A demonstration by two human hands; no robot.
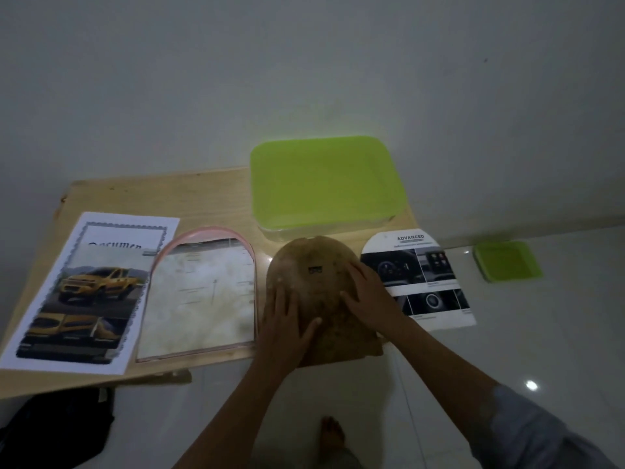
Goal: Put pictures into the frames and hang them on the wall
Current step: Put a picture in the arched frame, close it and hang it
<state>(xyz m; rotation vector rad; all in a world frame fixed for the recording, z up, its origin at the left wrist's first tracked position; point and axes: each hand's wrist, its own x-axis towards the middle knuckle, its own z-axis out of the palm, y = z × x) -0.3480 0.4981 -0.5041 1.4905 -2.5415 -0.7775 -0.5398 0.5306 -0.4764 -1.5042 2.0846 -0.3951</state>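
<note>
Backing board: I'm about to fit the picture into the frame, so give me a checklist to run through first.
1. The board is out of the frame: ok, it lies just right of it.
2. The frame lies flat on the table: ok.
3. The picture is cut to an arch and beside the board: ok.
4. The glass is clean: cannot tell, it looks cloudy.
5. The left hand and right hand are free: ok, both rest flat on the board.
6. The picture sits fully on the table: cannot tell.
</note>
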